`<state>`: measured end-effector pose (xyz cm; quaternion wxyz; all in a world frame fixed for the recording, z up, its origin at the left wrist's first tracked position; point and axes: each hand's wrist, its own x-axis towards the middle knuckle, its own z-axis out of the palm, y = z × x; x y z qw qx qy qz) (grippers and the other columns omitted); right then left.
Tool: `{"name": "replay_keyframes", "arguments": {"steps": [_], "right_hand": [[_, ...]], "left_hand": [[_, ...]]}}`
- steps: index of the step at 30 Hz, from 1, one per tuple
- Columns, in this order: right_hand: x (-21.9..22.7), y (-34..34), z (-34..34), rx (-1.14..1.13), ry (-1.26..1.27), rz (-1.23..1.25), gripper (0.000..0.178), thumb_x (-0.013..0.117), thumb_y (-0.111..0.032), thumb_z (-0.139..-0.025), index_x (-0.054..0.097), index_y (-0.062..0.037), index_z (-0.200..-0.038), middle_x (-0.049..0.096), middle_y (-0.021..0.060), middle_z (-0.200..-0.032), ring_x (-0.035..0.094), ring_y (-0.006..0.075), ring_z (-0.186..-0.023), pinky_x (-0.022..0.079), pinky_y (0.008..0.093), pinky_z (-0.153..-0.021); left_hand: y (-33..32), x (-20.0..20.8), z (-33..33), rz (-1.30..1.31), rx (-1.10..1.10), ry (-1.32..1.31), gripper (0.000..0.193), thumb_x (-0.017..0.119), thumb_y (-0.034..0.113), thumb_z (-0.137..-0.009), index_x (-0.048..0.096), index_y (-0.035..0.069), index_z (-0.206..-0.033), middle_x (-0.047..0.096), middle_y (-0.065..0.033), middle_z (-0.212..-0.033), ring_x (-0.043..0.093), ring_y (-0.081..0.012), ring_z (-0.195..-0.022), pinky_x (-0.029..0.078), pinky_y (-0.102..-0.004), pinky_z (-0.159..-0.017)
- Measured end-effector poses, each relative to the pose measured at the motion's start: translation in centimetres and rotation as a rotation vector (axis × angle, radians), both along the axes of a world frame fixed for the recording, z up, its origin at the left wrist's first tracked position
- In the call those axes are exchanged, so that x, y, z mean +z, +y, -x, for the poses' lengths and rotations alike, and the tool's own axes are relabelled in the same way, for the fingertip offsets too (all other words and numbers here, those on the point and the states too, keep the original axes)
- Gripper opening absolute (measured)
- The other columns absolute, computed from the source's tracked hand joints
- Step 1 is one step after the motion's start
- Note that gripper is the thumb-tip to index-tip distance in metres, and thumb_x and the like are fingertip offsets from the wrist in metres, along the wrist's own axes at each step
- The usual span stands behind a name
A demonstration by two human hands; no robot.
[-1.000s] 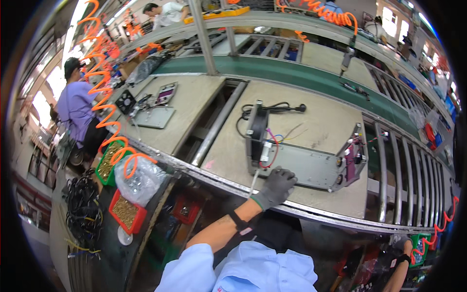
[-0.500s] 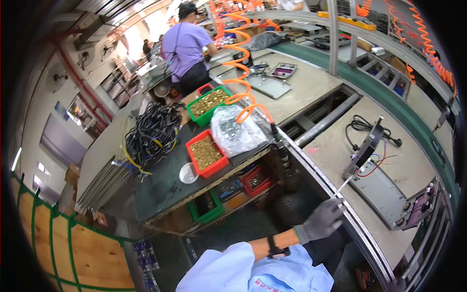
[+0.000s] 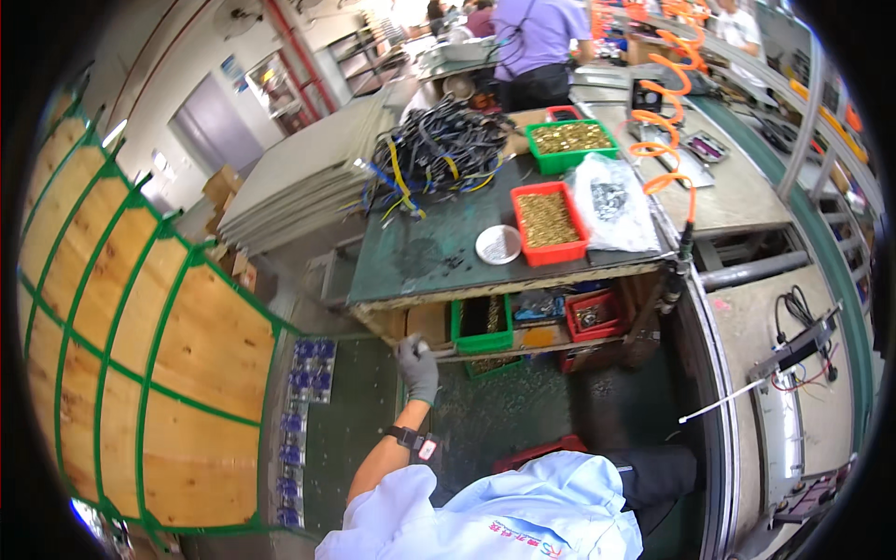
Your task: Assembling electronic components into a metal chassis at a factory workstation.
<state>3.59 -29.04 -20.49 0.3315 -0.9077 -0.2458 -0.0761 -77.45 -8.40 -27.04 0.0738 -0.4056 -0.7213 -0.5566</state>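
Observation:
My left hand (image 3: 417,370), in a grey glove with a watch on the wrist, reaches forward to the front edge of the lower shelf. Its fingers are curled, and a small pale spot shows at them; what they hold, if anything, I cannot make out. Just right of it stands a green bin (image 3: 482,323) of small metal parts on that shelf. My right hand is out of view. On the workbench at the right lies a metal device (image 3: 801,353) with a black cord (image 3: 793,313), loose wires and a white strip (image 3: 719,401) sticking out toward me.
A dark table (image 3: 425,257) carries a bundle of black cables (image 3: 439,154), a red bin (image 3: 549,222) and green bin (image 3: 571,137) of brass parts, a plastic bag (image 3: 611,203) and a white dish (image 3: 498,245). A wooden panel (image 3: 205,392) stands left. Another person (image 3: 537,42) works behind.
My left hand has moved from the white strip at the workbench edge across to the lower shelf at the left. The view has turned left, and the white strip now hangs free.

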Motion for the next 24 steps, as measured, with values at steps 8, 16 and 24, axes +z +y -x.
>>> {"name": "replay_keyframes", "arguments": {"steps": [8, 16, 24], "right_hand": [[-0.1, -1.4, -2.9, -0.025, -0.064, 0.101, 0.070, 0.064, -0.056, -0.091, 0.058, 0.0007, -0.131, 0.067, 0.0232, -0.118, 0.064, 0.0330, -0.110, 0.050, 0.0394, -0.093], [-2.5, -0.5, -10.8, 0.063, 0.061, 0.259, 0.073, 0.057, -0.057, -0.097, 0.059, 0.0119, -0.120, 0.068, 0.0251, -0.110, 0.064, 0.0349, -0.101, 0.050, 0.0386, -0.087], [-1.4, -1.8, -9.5, 0.043, 0.160, 0.206, 0.075, 0.071, -0.038, -0.089, 0.041, 0.0108, -0.138, 0.067, 0.0203, -0.094, 0.068, 0.0318, -0.069, 0.056, 0.0384, -0.060]], "left_hand": [[-25.6, -15.8, 10.1, 0.949, 0.744, -0.601, 0.037, 0.063, 0.022, -0.082, 0.068, 0.002, -0.113, 0.070, -0.0190, -0.117, 0.068, -0.0357, -0.107, 0.053, -0.0441, -0.091], [-31.0, -18.9, 19.4, 0.791, 0.918, -0.522, 0.037, 0.062, 0.019, -0.084, 0.065, 0.000, -0.116, 0.064, -0.0259, -0.122, 0.064, -0.0418, -0.109, 0.053, -0.0480, -0.093], [-20.1, -16.5, 37.9, 1.020, 0.726, -0.368, 0.071, 0.062, 0.022, -0.085, 0.039, 0.008, -0.150, 0.049, -0.0257, -0.144, 0.054, -0.0434, -0.126, 0.045, -0.0499, -0.106]]}}
